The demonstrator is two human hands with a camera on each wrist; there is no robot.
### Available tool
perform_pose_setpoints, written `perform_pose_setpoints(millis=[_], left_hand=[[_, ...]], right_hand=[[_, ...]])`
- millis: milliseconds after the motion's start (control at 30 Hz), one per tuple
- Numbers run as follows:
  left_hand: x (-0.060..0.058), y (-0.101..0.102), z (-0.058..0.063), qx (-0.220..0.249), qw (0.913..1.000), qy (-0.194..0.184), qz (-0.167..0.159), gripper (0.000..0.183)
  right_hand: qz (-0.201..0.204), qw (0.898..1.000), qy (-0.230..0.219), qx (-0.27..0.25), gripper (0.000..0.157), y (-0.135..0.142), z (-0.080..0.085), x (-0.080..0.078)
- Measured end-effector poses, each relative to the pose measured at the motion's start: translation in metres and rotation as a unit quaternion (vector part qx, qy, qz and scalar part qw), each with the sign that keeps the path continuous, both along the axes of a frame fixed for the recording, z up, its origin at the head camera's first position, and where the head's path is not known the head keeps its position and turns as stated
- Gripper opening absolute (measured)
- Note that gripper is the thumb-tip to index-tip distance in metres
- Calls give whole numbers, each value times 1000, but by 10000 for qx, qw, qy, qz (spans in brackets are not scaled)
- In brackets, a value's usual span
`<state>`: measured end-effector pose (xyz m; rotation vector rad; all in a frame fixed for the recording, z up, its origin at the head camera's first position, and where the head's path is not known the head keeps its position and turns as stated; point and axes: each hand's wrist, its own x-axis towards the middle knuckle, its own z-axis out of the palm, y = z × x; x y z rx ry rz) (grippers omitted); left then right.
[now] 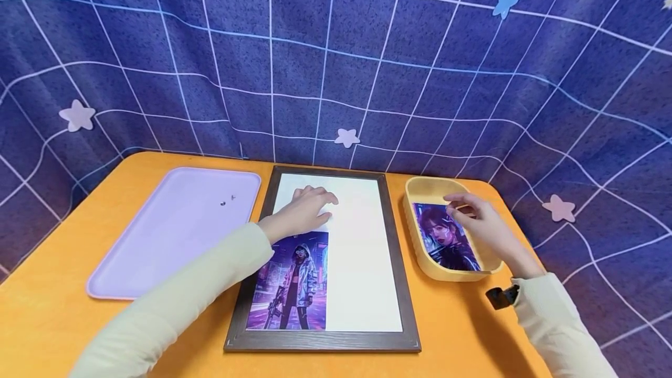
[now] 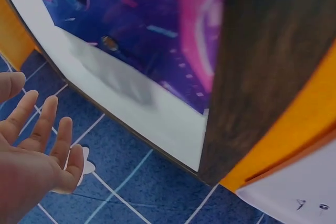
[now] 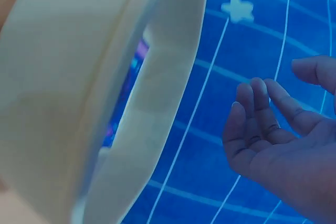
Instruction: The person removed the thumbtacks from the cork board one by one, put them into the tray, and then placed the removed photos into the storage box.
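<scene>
My left hand [image 1: 305, 211] hovers over the upper part of a dark-framed white board [image 1: 364, 261], its fingers relaxed and holding nothing. Below it, at the board's lower left inside the frame, lies a picture card [image 1: 294, 284] of a standing figure in a shiny jacket. In the left wrist view the left hand [image 2: 37, 145] is spread, palm bare. My right hand [image 1: 480, 220], loosely bent and holding nothing, is above a yellow basket [image 1: 433, 188]. Inside it is another picture card [image 1: 443, 238] with a portrait. The right wrist view shows the right hand [image 3: 283, 135] beside the basket wall [image 3: 152, 108].
A lilac tray [image 1: 173, 238] lies left of the frame, with two small dark pieces [image 1: 223, 203] on it. All stand on an orange table [image 1: 42, 284]. A blue curtain [image 1: 294, 57] with white grid lines and stars hangs close behind.
</scene>
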<state>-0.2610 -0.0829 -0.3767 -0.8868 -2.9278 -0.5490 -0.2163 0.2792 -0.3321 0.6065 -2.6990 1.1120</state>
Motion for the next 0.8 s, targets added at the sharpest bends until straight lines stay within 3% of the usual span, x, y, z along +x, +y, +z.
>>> perform_pose_setpoints(millis=[333, 433, 800], left_hand=[[14, -16, -8, -24, 10000, 37, -59, 28], [19, -22, -9, -50, 10000, 26, -53, 27], [35, -42, -13, -233, 9997, 115, -11, 25]], right_hand=[[679, 9975, 98, -140, 23, -44, -11, 4], [786, 9967, 186, -9, 24, -55, -15, 6], [1130, 9925, -128, 439, 26, -93, -27, 14]])
